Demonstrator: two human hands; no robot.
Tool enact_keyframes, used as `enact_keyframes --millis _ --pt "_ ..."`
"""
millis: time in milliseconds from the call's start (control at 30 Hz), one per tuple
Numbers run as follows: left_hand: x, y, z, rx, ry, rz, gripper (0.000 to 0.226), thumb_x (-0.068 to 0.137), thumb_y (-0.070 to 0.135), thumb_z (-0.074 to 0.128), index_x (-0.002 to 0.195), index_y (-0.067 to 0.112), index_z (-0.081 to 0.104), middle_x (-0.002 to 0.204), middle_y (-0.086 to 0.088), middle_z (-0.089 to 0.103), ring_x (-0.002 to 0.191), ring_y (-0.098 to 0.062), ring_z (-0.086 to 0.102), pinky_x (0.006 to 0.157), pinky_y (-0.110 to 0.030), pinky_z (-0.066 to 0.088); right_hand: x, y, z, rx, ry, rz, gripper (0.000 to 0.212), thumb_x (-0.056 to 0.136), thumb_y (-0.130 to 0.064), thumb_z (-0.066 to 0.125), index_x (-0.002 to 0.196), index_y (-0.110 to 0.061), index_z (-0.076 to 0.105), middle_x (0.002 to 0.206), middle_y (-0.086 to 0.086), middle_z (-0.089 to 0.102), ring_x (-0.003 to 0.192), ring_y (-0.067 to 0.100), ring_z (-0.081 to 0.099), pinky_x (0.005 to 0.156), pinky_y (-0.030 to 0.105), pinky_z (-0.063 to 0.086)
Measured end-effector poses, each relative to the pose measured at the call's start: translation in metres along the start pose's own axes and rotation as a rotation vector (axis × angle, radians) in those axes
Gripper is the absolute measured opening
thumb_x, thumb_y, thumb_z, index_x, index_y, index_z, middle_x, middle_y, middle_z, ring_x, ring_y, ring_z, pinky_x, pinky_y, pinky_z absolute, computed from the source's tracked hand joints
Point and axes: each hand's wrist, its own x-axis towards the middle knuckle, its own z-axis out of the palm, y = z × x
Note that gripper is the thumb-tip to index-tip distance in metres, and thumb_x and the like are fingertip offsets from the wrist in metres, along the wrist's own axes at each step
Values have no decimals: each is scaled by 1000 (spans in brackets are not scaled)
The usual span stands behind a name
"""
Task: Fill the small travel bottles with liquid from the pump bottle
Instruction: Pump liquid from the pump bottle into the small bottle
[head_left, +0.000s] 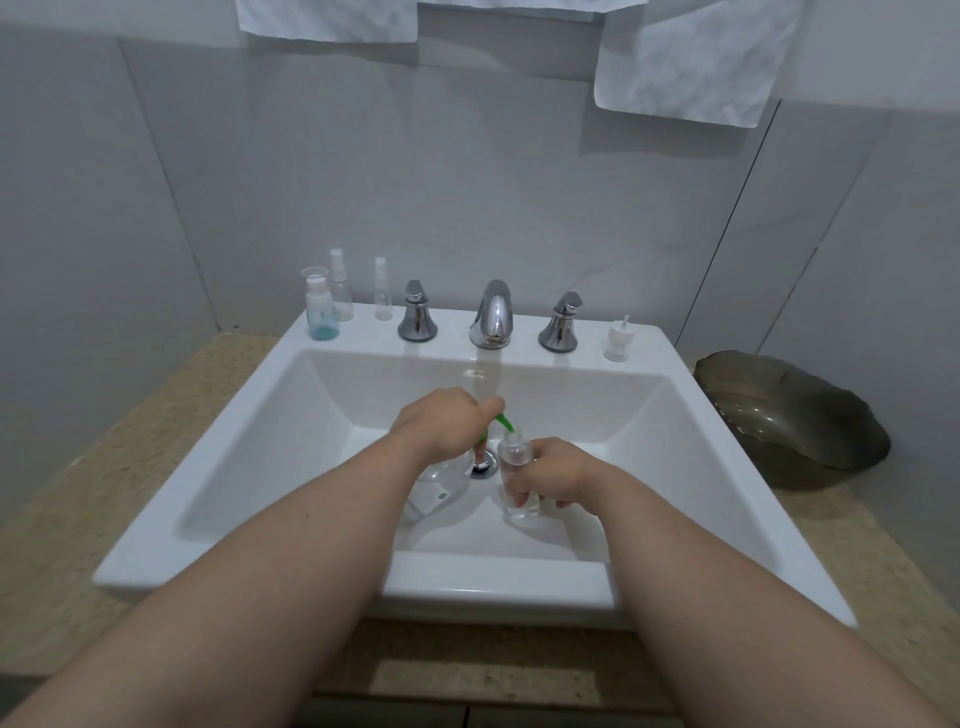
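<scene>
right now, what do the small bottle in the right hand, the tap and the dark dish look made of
Small bottle: clear plastic, probably, glossy; the sink shows through it. Tap: chromed metal, mirror-bright with sharp reflections. Dark dish: smoky glass or plastic, hard to tell; translucent with a wavy, shiny rim.

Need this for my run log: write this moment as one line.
step: filling | right hand: holds small travel bottle over sink | left hand: grips pump bottle, green spout at travel bottle's mouth
</scene>
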Motion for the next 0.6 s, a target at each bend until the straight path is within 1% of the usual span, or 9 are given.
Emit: enact_keyframes --millis 100,200,333,433,533,600 --pt "-1 0 -1 -28 15 -7 80 95 76 30 65 17 74 77 3 71 80 -20 65 78 -37 47 0 0 0 6 -8 2 20 57 -19 67 75 -26 64 81 -1 57 76 21 47 63 29 37" --pt "-3 1 -1 -17 15 -8 83 94 80 29 66 17 74 77 3 70 80 -19 64 78 -37 47 1 0 0 3 -12 3 21 55 -21 66 76 -27 65 81 -1 59 76 20 49 64 30 38" --pt "-4 3 -2 -20 11 -12 80 96 77 30 66 17 74 77 4 71 81 -19 64 78 -37 47 2 1 0 -1 -19 5 26 57 -24 65 83 -26 66 81 0 62 77 20 50 64 30 38" --pt "-4 3 -2 -18 6 -2 77 97 72 31 64 17 73 76 5 71 80 -20 64 77 -36 47 1 0 0 7 -12 7 27 56 -23 65 83 -26 66 80 0 61 77 20 49 63 30 37" --pt "-2 3 -1 -7 0 5 76 97 69 31 61 18 74 76 7 72 82 -19 65 80 -36 49 1 0 0 13 -16 7 26 57 -22 66 82 -27 65 79 -1 60 76 20 48 62 30 36" --pt "-2 3 -1 -5 -2 5 75 97 67 31 60 18 74 77 7 73 82 -20 65 80 -36 49 1 1 0 14 -14 8 25 57 -22 66 81 -27 66 79 -1 61 76 20 49 62 29 36"
